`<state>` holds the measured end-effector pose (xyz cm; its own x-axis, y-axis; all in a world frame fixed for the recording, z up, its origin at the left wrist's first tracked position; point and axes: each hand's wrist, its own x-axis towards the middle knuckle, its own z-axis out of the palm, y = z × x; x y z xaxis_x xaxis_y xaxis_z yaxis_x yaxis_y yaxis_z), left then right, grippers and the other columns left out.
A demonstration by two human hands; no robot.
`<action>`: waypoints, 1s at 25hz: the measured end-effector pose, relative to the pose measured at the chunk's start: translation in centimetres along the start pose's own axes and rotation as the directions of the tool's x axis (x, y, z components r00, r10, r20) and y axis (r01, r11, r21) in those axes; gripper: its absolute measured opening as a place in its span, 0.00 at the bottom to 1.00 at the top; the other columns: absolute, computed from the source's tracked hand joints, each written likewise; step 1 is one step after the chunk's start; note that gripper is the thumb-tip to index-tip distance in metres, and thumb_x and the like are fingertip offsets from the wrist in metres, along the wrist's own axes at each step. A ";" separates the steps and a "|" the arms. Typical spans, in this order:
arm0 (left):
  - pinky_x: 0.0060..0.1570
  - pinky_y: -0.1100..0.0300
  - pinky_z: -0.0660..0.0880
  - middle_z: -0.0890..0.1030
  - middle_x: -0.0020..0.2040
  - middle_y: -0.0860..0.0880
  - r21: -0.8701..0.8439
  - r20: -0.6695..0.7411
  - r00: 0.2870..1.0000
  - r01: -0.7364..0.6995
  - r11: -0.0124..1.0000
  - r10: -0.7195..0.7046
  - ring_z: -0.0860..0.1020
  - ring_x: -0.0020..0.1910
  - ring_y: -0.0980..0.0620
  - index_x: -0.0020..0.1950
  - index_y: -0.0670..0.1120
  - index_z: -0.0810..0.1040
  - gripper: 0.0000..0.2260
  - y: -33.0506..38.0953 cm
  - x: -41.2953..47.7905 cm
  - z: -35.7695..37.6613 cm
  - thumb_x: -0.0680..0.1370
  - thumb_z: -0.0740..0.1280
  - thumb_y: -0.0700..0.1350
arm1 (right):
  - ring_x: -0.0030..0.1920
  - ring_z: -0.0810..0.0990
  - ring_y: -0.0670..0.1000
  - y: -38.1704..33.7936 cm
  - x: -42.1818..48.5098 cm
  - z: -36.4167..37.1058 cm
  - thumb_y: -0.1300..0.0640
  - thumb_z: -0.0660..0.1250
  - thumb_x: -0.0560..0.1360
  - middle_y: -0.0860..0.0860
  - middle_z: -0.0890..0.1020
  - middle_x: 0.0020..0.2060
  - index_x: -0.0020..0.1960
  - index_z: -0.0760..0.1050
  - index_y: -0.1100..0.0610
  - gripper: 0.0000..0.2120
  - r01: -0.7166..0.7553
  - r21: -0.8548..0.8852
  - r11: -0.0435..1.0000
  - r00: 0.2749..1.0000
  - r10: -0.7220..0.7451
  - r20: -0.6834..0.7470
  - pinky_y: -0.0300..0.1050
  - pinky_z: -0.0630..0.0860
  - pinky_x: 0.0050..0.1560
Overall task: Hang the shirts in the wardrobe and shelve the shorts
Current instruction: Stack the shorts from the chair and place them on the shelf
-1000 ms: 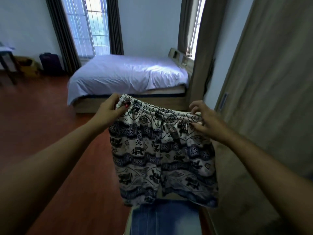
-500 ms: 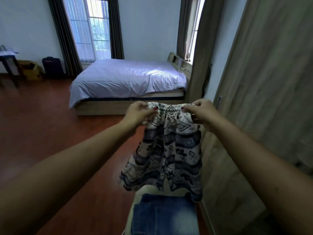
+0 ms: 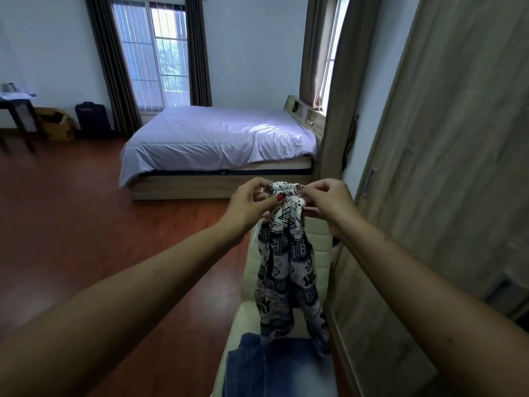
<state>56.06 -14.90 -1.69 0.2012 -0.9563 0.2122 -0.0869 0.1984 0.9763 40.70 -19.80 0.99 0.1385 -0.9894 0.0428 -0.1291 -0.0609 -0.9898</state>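
**Desk:** What's on your far left?

**Operator:** On my feed there's a dark suitcase (image 3: pixel 93 118) against the wall by the curtain. Next comes the bed (image 3: pixel 217 138) under a pale cover. Neither matters to the job. Nearer in, the left hand (image 3: pixel 250 209) is raised, with thumb and fingers pinched on one end of a waistband.

**Desk:** And the garment itself?

**Operator:** The patterned shorts (image 3: pixel 289 267) hang in the air between the two hands. The waistband is bunched together at the top and the legs dangle free. I read the two ends being brought together as a fold down the middle, leg onto leg, so the shorts will lie flat on a shelf. That's my judgement; the fold isn't finished.

**Desk:** What's underneath?

**Operator:** A cream chair (image 3: pixel 245 319) with folded blue denim (image 3: pixel 274 368) lying on its seat. The hems hang right at the denim, and I cannot tell whether they touch it. I take the chair for a staging spot, since it's just beside the wardrobe.

**Desk:** Right side?

**Operator:** The right hand (image 3: pixel 329 203) pinches the other end of the waistband. Its fingertips are curled in and almost meet the left hand's. Past it, the wardrobe door (image 3: pixel 463 173) fills the edge of my view with its wood-grain face. No shelf shows from here, so the shorts are not yet put away.
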 end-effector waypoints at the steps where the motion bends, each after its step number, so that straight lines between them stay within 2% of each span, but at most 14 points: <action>1: 0.33 0.66 0.75 0.79 0.38 0.48 0.044 0.009 1.000 -0.003 0.999 0.002 0.77 0.35 0.57 0.53 0.44 0.76 0.10 -0.1 0.1 -0.2 0.74 0.70 0.37 | 0.37 0.80 0.53 -0.2 -0.3 -0.1 0.61 0.67 0.74 0.56 0.79 0.37 0.42 0.75 0.63 0.05 -0.022 0.075 0.997 0.999 0.020 0.027 0.51 0.82 0.41; 3: 0.36 0.67 0.74 0.79 0.43 0.48 0.079 0.035 0.999 0.002 0.997 -0.005 0.76 0.40 0.57 0.58 0.44 0.75 0.13 -0.3 0.0 -0.2 0.75 0.70 0.38 | 0.37 0.79 0.53 -0.2 -0.6 -0.1 0.63 0.60 0.77 0.57 0.79 0.38 0.41 0.75 0.64 0.09 -0.069 0.234 0.970 0.996 0.054 0.068 0.46 0.83 0.39; 5: 0.39 0.71 0.75 0.80 0.50 0.49 0.061 0.072 0.997 0.010 0.998 -0.015 0.78 0.45 0.59 0.63 0.42 0.71 0.19 -0.7 -0.4 0.3 0.74 0.71 0.39 | 0.39 0.79 0.52 0.1 -0.7 0.1 0.67 0.55 0.77 0.58 0.79 0.39 0.46 0.75 0.67 0.10 -0.097 0.316 0.944 0.993 0.068 0.100 0.45 0.82 0.41; 6: 0.44 0.70 0.77 0.79 0.53 0.48 0.048 0.078 0.997 0.008 0.999 -0.012 0.78 0.47 0.59 0.65 0.42 0.69 0.23 -1.0 -0.5 0.4 0.72 0.73 0.39 | 0.40 0.79 0.52 0.5 -0.7 0.1 0.67 0.55 0.77 0.58 0.79 0.41 0.49 0.75 0.69 0.11 -0.097 0.312 0.945 0.990 0.061 0.124 0.44 0.82 0.42; 8: 0.52 0.62 0.78 0.79 0.56 0.45 0.015 0.033 0.999 0.008 1.000 -0.009 0.79 0.51 0.55 0.65 0.41 0.66 0.28 -1.6 -0.4 0.5 0.70 0.75 0.38 | 0.42 0.81 0.51 0.9 -1.0 0.2 0.69 0.54 0.78 0.60 0.80 0.44 0.54 0.75 0.70 0.13 -0.078 0.268 0.960 0.979 0.023 0.202 0.40 0.83 0.43; 10: 0.55 0.56 0.78 0.79 0.55 0.43 -0.014 -0.023 0.999 0.028 1.000 -0.028 0.79 0.53 0.50 0.65 0.39 0.67 0.25 -1.8 0.1 0.0 0.71 0.73 0.36 | 0.43 0.81 0.51 0.9 -1.0 -0.1 0.72 0.51 0.77 0.60 0.80 0.44 0.54 0.76 0.69 0.15 -0.059 0.216 0.975 0.962 -0.003 0.275 0.39 0.82 0.45; 12: 0.53 0.57 0.77 0.80 0.52 0.44 -0.031 0.011 0.999 0.042 0.999 -0.042 0.79 0.51 0.50 0.64 0.38 0.69 0.21 -1.9 0.6 -0.9 0.73 0.70 0.34 | 0.44 0.80 0.50 0.9 -0.6 -0.7 0.73 0.54 0.75 0.58 0.81 0.46 0.53 0.78 0.64 0.16 0.107 0.030 0.994 0.954 -0.112 0.277 0.39 0.81 0.46; 14: 0.51 0.62 0.76 0.80 0.50 0.47 -0.032 0.126 0.992 0.018 0.999 -0.014 0.79 0.49 0.54 0.64 0.39 0.70 0.18 -1.7 0.8 -2.0 0.75 0.67 0.34 | 0.49 0.78 0.50 1.4 0.4 -1.6 0.67 0.65 0.73 0.58 0.79 0.52 0.52 0.76 0.57 0.10 0.378 -0.256 0.890 0.913 -0.314 0.259 0.39 0.76 0.50; 16: 0.51 0.65 0.74 0.80 0.51 0.50 -0.022 0.249 0.968 -0.010 1.000 0.015 0.79 0.49 0.57 0.64 0.42 0.71 0.17 -0.7 0.8 -3.1 0.76 0.67 0.35 | 0.59 0.73 0.48 1.9 1.2 -2.7 0.60 0.73 0.69 0.56 0.72 0.61 0.60 0.68 0.55 0.22 0.487 -0.387 0.783 0.861 -0.355 0.364 0.39 0.69 0.60; 18: 0.52 0.63 0.72 0.79 0.54 0.50 -0.030 0.329 0.944 -0.018 0.999 0.027 0.77 0.51 0.57 0.63 0.44 0.71 0.17 0.5 1.0 -4.1 0.75 0.67 0.39 | 0.65 0.68 0.46 2.1 1.6 -3.7 0.57 0.75 0.68 0.51 0.67 0.65 0.68 0.59 0.52 0.35 0.436 -0.364 0.823 0.845 -0.234 0.481 0.41 0.65 0.65; 19: 0.53 0.61 0.71 0.78 0.55 0.49 -0.042 0.354 0.935 -0.021 0.999 0.035 0.76 0.52 0.56 0.64 0.44 0.71 0.18 1.1 1.1 -4.5 0.74 0.66 0.40 | 0.65 0.69 0.46 2.2 1.7 -4.0 0.59 0.75 0.68 0.50 0.68 0.65 0.70 0.57 0.51 0.38 0.355 -0.318 0.879 0.844 -0.156 0.512 0.43 0.67 0.65; 21: 0.56 0.54 0.67 0.77 0.57 0.46 -0.065 0.400 0.916 -0.012 0.998 0.037 0.74 0.55 0.52 0.66 0.41 0.69 0.21 1.5 1.7 -5.5 0.73 0.66 0.41 | 0.60 0.75 0.49 2.6 1.8 -4.4 0.63 0.74 0.68 0.52 0.75 0.60 0.68 0.62 0.52 0.34 0.187 -0.199 0.962 0.843 -0.053 0.535 0.46 0.74 0.59; 22: 0.58 0.51 0.66 0.76 0.59 0.45 -0.061 0.425 0.905 -0.005 0.998 0.030 0.72 0.56 0.49 0.67 0.41 0.68 0.22 1.4 2.0 -5.9 0.74 0.67 0.42 | 0.57 0.77 0.50 2.8 1.9 -4.4 0.64 0.74 0.68 0.52 0.78 0.57 0.66 0.66 0.53 0.30 0.163 -0.177 0.971 0.845 -0.044 0.534 0.47 0.75 0.55; 25: 0.59 0.50 0.67 0.76 0.61 0.41 0.015 0.447 0.894 0.021 1.000 -0.025 0.73 0.57 0.48 0.69 0.44 0.68 0.22 0.6 2.3 -6.8 0.75 0.67 0.40 | 0.55 0.78 0.48 2.2 1.6 -3.8 0.65 0.72 0.69 0.51 0.79 0.56 0.61 0.71 0.52 0.23 0.234 -0.215 0.948 0.835 -0.083 0.545 0.41 0.76 0.57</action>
<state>63.12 -15.48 -0.35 -0.2542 -0.9561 0.1459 -0.0969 0.1752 0.9797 36.94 -21.98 -0.60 0.6610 -0.7491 0.0433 -0.3012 -0.3177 -0.8991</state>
